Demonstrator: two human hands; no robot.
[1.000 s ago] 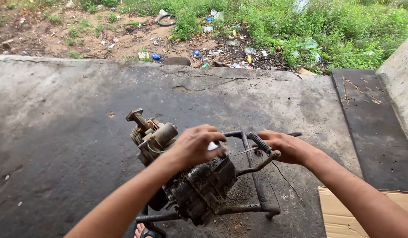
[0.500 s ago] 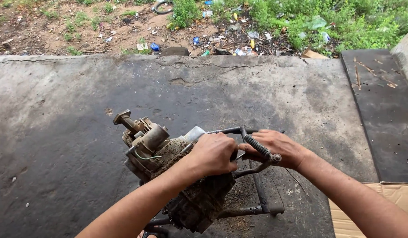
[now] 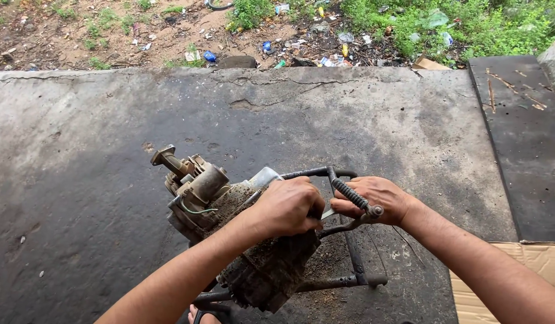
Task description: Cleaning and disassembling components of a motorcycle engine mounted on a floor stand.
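Left hand (image 3: pixel 288 208) curled down over the top of a dirt-caked small engine (image 3: pixel 241 240), fingers bent and pressed against the casing close to a pale translucent part (image 3: pixel 264 177) just beyond the knuckles. Right hand (image 3: pixel 376 201) closed around a thin flat metal piece (image 3: pixel 327 213), pinched between thumb and fingers and aimed at the left hand; cannot tell exactly where its tip ends, hidden between the 2 hands. Ribbed black rubber grip (image 3: pixel 352 195) of a tubular metal frame (image 3: pixel 349 258) lying across the right hand's knuckles, touching them.

Engine tilted, shaft end (image 3: pixel 166 157) pointing up and toward the far left, a short green wire (image 3: pixel 196 210) looped over its side. Engine resting inside the dark frame on a stained concrete slab (image 3: pixel 97 120), near the slab's near edge and roughly mid-width (frame bars darker than the oily patch under them).

Toes in a sandal (image 3: pixel 201 314) just visible at the bottom edge, under the engine. Dark board (image 3: pixel 520 138) laid along the slab's right edge, twigs scattered on its far end. Flattened cardboard (image 3: pixel 499 282) at the near right corner, touching the board. Beyond the slab's far edge, bare soil, grass and scattered litter (image 3: pixel 313 42).
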